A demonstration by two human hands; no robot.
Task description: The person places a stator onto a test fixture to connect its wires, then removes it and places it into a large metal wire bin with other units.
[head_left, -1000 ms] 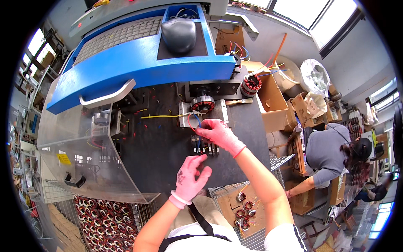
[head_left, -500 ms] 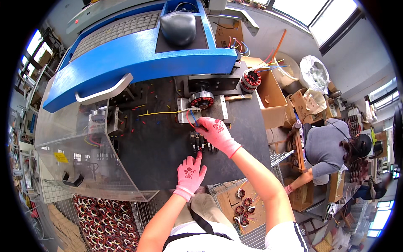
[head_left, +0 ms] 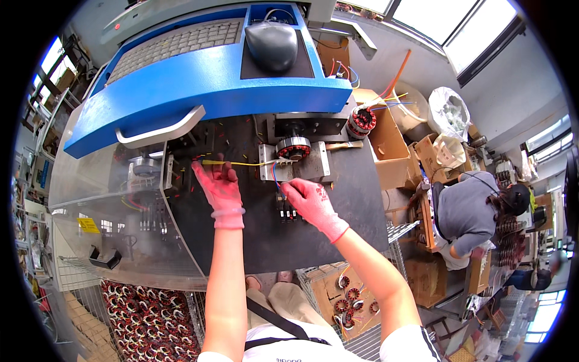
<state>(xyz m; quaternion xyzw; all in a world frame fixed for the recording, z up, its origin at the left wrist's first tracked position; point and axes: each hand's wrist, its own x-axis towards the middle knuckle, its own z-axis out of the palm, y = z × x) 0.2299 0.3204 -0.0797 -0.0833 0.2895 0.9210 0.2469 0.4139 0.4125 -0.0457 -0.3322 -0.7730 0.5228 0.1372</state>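
Both of my hands wear pink gloves. My left hand (head_left: 219,186) is beside the loose end of a yellow wire (head_left: 250,164), its fingers apart and slightly curled. My right hand (head_left: 310,204) pinches a blue wire (head_left: 277,178) just above a black terminal clamp block (head_left: 284,209). The wires run from a ring-shaped motor stator (head_left: 293,149) with red windings, mounted on a metal fixture. A red wire hangs close to the blue one. The glove partly hides the clamp block.
A clear plastic cover (head_left: 126,223) stands at the left. Above the dark work surface (head_left: 241,253) is a blue drawer (head_left: 211,84) with keyboard and mouse. Another stator (head_left: 362,120) sits by a cardboard box (head_left: 389,148). A co-worker (head_left: 464,208) is at the right.
My left hand has moved from the clamp block up and left to the yellow wire's end. My right hand stays near the clamp, slightly lower. The view has shifted slightly.
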